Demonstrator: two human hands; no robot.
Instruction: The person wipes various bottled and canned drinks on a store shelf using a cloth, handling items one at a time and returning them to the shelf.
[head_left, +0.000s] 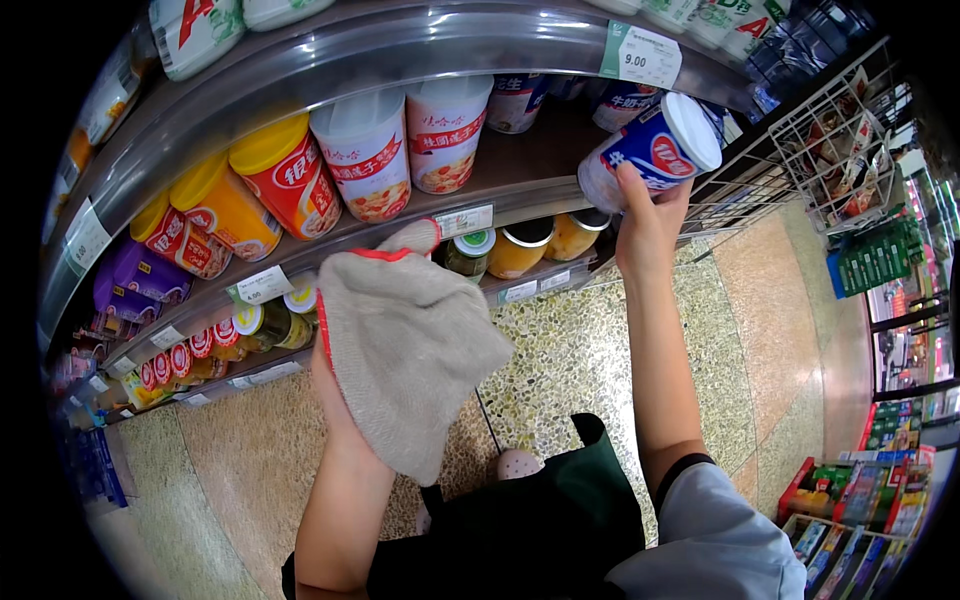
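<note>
My right hand (652, 217) grips a blue and white can with a white lid (645, 154), tilted, in front of the right end of the shelf. A grey cloth with red edging (405, 345) drapes over my left hand (341, 390) and hides most of it, fingers included. The cloth hangs before the lower shelf edge. Behind it on the shelf stand white tubs with red bands (364, 157), a red can with a yellow lid (286, 176) and an orange can with a yellow lid (226, 208). More blue cans (516, 101) stand farther back on the right.
Glass jars (523, 245) line the lower shelf, with red-lidded jars (180, 360) at its left. A curved shelf edge (450, 45) with a price tag (641, 56) runs above. A wire basket with packets (840, 157) hangs at the right. Speckled floor (562, 352) lies below.
</note>
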